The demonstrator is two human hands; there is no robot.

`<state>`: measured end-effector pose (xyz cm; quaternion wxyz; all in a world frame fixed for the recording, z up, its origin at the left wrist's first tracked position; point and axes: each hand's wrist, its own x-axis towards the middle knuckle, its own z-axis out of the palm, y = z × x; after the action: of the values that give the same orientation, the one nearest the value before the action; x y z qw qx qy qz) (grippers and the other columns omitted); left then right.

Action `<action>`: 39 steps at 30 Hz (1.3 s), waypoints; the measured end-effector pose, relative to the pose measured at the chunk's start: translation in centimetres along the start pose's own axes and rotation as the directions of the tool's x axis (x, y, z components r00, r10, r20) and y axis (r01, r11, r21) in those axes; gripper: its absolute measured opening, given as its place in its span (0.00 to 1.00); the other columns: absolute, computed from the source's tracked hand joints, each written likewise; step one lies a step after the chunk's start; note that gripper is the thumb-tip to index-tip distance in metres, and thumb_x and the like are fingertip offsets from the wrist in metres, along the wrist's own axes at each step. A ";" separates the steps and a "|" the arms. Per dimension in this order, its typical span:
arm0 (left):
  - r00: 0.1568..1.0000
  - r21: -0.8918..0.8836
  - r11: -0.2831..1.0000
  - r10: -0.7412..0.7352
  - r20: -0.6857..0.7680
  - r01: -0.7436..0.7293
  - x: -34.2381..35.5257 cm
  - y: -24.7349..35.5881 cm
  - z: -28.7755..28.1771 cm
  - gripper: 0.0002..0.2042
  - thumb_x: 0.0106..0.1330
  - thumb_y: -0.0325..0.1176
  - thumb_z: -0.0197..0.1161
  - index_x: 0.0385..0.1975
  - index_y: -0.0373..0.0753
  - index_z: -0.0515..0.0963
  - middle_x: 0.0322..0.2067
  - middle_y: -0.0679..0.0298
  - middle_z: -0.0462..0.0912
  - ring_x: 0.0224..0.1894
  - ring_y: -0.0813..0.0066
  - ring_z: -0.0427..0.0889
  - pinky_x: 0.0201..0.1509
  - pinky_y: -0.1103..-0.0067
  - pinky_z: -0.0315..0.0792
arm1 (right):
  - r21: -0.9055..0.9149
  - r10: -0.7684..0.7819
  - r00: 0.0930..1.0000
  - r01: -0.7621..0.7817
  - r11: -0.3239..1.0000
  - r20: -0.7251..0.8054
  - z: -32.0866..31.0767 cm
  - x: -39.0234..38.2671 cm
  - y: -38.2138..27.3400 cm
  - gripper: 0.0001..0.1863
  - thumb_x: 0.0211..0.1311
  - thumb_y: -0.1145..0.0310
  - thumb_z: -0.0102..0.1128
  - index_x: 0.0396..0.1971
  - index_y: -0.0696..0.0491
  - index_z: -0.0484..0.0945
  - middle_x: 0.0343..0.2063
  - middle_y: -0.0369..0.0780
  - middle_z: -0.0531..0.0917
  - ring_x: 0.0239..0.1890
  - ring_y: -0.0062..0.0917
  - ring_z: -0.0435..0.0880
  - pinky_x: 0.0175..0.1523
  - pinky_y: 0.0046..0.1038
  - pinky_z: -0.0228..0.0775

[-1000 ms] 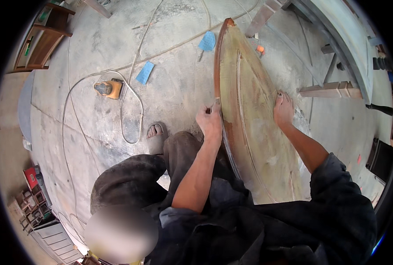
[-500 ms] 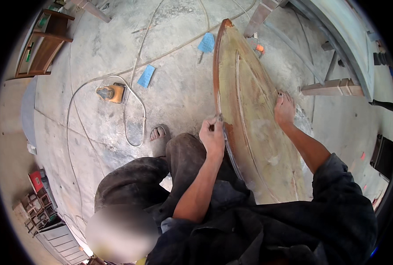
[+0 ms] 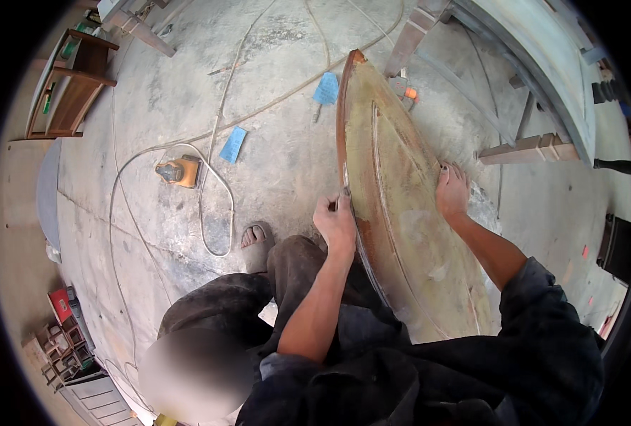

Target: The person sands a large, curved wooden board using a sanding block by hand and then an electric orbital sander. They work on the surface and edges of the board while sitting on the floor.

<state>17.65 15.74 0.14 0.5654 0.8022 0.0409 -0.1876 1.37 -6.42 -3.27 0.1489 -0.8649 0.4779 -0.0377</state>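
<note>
A long, pointed, boat-shaped panel, tan with a rusty brown rim, lies on the concrete floor in front of me. My left hand is closed around a small thin tool pressed against the panel's left rim. On the opposite side my right hand lies on the panel with its fingers curled over the right edge. My knee and sandalled foot are just left of the panel.
An orange power sander with a looping white cable sits on the floor to the left. Two blue sheets lie nearby. Wooden shelves stand far left, and timber blocks and a large curved structure at right.
My left hand has slid a little along the left rim toward me. The right hand stays on the right edge. The view has tilted slightly.
</note>
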 end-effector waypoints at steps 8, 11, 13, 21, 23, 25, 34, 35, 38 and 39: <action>0.994 -0.012 1.000 -0.022 0.105 0.023 1.8 1.4 -0.2 0.06 0.63 0.27 0.67 0.33 0.29 0.82 0.25 0.64 0.82 0.29 0.78 0.77 0.37 0.77 0.72 | -0.017 -0.017 1.000 0.017 1.000 -0.010 0.1 -0.3 0.4 0.23 0.78 0.59 0.36 0.60 0.51 0.77 0.61 0.40 0.79 0.70 0.36 0.68 0.78 0.45 0.48; 0.998 -0.029 1.000 0.011 0.061 -0.009 3.5 1.9 1.2 0.06 0.63 0.27 0.67 0.33 0.29 0.82 0.24 0.65 0.81 0.28 0.78 0.76 0.36 0.78 0.72 | -0.015 -0.029 0.999 0.028 0.999 -0.035 0.1 0.0 0.3 0.23 0.77 0.60 0.36 0.60 0.51 0.77 0.60 0.40 0.79 0.70 0.35 0.68 0.78 0.44 0.48; 0.993 -0.070 0.997 0.023 0.119 -0.015 7.7 3.7 2.2 0.05 0.63 0.26 0.68 0.32 0.31 0.81 0.24 0.67 0.80 0.26 0.81 0.73 0.33 0.79 0.71 | 0.002 -0.045 0.999 0.045 0.999 -0.024 0.3 0.1 -0.5 0.22 0.77 0.60 0.37 0.59 0.51 0.77 0.60 0.40 0.79 0.70 0.35 0.68 0.78 0.44 0.48; 0.994 -0.051 0.999 -0.007 0.112 0.013 6.5 2.8 2.3 0.03 0.62 0.25 0.68 0.31 0.33 0.81 0.25 0.69 0.80 0.25 0.84 0.71 0.31 0.81 0.69 | -0.004 -0.016 1.000 0.016 1.000 0.014 -0.3 -0.1 0.4 0.22 0.77 0.60 0.38 0.59 0.51 0.77 0.61 0.40 0.79 0.70 0.35 0.68 0.78 0.44 0.47; 0.990 -0.104 0.995 0.008 0.142 0.007 8.6 3.4 3.2 0.03 0.62 0.25 0.68 0.30 0.33 0.80 0.25 0.69 0.80 0.25 0.84 0.71 0.31 0.81 0.69 | 0.008 -0.018 1.000 0.018 1.000 0.008 0.0 -0.1 0.0 0.22 0.77 0.61 0.38 0.59 0.51 0.76 0.62 0.40 0.78 0.70 0.36 0.67 0.78 0.44 0.47; 0.971 -0.125 0.988 0.119 0.209 -0.095 15.0 4.6 4.4 0.03 0.62 0.25 0.68 0.30 0.34 0.80 0.25 0.70 0.80 0.26 0.84 0.72 0.31 0.82 0.68 | 0.033 -0.035 0.999 0.035 0.999 0.008 0.5 0.1 -1.3 0.22 0.76 0.61 0.38 0.59 0.52 0.76 0.61 0.40 0.78 0.70 0.36 0.67 0.78 0.44 0.47; 0.972 -0.084 0.987 0.153 0.177 -0.140 14.5 4.2 6.0 0.02 0.61 0.23 0.68 0.29 0.34 0.80 0.23 0.69 0.80 0.24 0.85 0.71 0.29 0.80 0.67 | 0.053 -0.023 1.000 0.023 0.998 -0.001 -0.4 -0.3 -0.4 0.21 0.75 0.62 0.39 0.57 0.54 0.76 0.61 0.41 0.78 0.70 0.38 0.67 0.78 0.46 0.45; 0.970 -0.094 0.988 0.143 0.198 -0.126 16.4 5.4 6.7 0.03 0.61 0.24 0.68 0.29 0.34 0.80 0.24 0.69 0.80 0.24 0.85 0.71 0.29 0.80 0.67 | 0.066 -0.031 0.999 0.030 0.997 0.013 -0.1 -0.2 -0.7 0.21 0.75 0.62 0.39 0.57 0.54 0.76 0.61 0.42 0.78 0.70 0.38 0.67 0.78 0.46 0.45; 0.953 -0.102 0.982 0.177 0.245 -0.156 19.7 6.8 8.0 0.04 0.60 0.25 0.70 0.29 0.35 0.80 0.24 0.69 0.80 0.23 0.84 0.71 0.27 0.79 0.67 | 0.075 -0.042 0.999 0.041 0.996 0.008 0.1 -0.3 -1.1 0.21 0.75 0.62 0.39 0.58 0.54 0.76 0.61 0.43 0.78 0.70 0.38 0.67 0.78 0.46 0.45; 0.956 -0.104 0.988 0.138 0.258 -0.114 18.7 5.7 7.8 0.04 0.60 0.24 0.70 0.28 0.35 0.80 0.24 0.69 0.80 0.23 0.84 0.71 0.27 0.79 0.67 | 0.067 -0.034 0.999 0.034 0.997 -0.002 0.0 -0.2 -0.6 0.21 0.75 0.62 0.39 0.58 0.54 0.76 0.61 0.43 0.78 0.70 0.39 0.67 0.78 0.47 0.45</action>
<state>34.54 3.79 -3.53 0.6113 0.7454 -0.0779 -0.2543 1.75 -5.91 -3.08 0.1768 -0.8674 0.4616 -0.0568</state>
